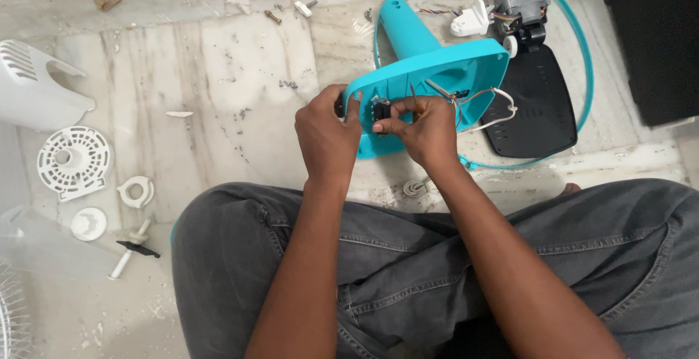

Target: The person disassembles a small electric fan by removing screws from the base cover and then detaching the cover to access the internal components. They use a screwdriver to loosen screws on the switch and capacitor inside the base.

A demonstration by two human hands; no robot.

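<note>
Turquoise fan base lies tipped on the marble floor at my knees. My left hand clasps its rim; my right hand pinches what looks like a small black switch. Tugging could snap the thin white wires, I reckon.

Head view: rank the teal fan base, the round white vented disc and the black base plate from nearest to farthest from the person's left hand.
1. Teal fan base: the left hand grips its near edge.
2. Black base plate: to the right, beyond the teal base.
3. Round white vented disc: far left on the floor.
</note>
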